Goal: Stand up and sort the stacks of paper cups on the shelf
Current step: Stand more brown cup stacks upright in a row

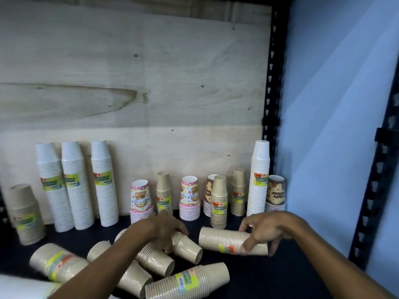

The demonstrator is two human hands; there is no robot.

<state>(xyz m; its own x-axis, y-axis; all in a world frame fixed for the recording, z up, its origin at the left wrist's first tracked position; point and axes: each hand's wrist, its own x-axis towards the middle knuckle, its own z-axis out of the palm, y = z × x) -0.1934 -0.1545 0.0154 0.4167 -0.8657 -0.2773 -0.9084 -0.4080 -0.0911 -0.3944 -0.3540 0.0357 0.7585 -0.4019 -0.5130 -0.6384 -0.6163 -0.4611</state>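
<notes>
- Shelf board: dark surface; a plywood back panel stands behind it.
- Far left: one short kraft stack upright, then three tall white cup stacks upright against the panel.
- Front left: several kraft stacks lie on their sides, one nearest the camera.
- Left hand: fingers curled over a toppled kraft stack — gripping it.
- Centre rear: pink patterned stacks, small kraft stacks and brown printed stacks, all upright.
- Right hand: thumb and fingers clasp a lying kraft stack at its narrow end.
- Right rear: a tall white stack beside the black slotted upright.
</notes>
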